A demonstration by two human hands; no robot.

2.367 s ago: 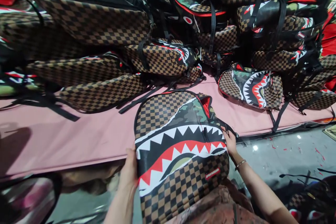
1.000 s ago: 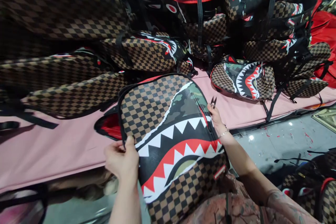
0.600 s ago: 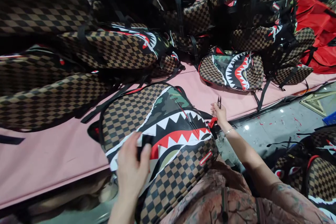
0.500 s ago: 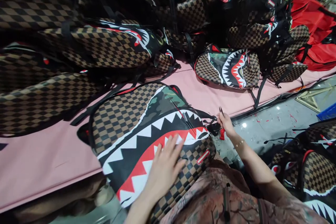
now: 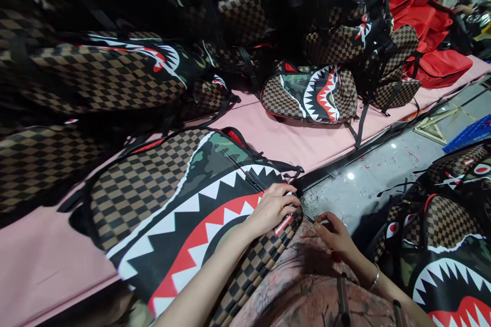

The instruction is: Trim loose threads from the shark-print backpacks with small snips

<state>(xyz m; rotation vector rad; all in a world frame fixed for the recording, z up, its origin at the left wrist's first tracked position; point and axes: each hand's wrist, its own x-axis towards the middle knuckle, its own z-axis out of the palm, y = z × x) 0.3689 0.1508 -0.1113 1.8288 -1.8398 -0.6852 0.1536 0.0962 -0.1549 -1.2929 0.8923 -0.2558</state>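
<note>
A backpack (image 5: 143, 184) in brown-and-black check, with a camouflage patch and a printed shark mouth, lies front side up before me. My left hand (image 5: 273, 208) rests at its right end, fingers bent over the edge beside a small red label (image 5: 284, 225) and gripping it. Just off that end, apart from the left hand, my right hand (image 5: 333, 235) is closed around small dark thread snips (image 5: 309, 219). Only their thin tip shows, pointing at the bag's edge; the rest is hidden in the fingers.
The bag lies on a pink-covered table (image 5: 297, 145). Similar backpacks crowd its back and left, one shark-print bag (image 5: 291, 93) lying nearer. Red bags (image 5: 441, 69) lie at the far right. More backpacks (image 5: 447, 222) stand low at right, near a blue crate (image 5: 470, 133).
My left hand has moved from the middle of the bag's front to its right end and curled over the edge. My right hand has come down and closer to that end with the snips.
</note>
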